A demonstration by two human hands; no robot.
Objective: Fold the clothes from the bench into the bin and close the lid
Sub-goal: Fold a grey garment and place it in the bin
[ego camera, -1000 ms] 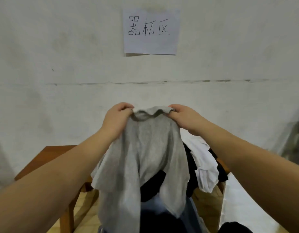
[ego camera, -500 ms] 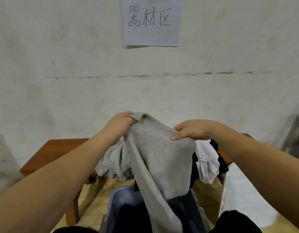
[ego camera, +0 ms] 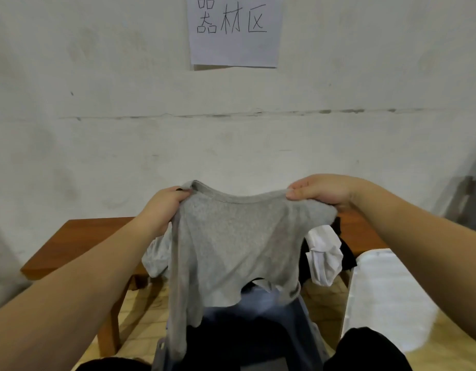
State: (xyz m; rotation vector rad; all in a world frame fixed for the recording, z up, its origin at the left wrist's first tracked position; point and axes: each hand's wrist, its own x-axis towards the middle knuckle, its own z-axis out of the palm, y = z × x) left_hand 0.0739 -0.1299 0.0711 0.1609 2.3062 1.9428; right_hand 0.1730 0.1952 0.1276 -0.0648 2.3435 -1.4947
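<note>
A grey shirt [ego camera: 231,236] hangs spread in the air, gripped at its top edge by the left hand [ego camera: 161,207] and the right hand [ego camera: 319,191], its lower part drooping over the bin [ego camera: 306,325]. The bin is blue-grey, open, on the floor in front of the bench [ego camera: 78,242], with dark cloth inside. On the brown wooden bench lie a white garment [ego camera: 325,253] and black clothes [ego camera: 346,253], partly hanging off its front edge
</note>
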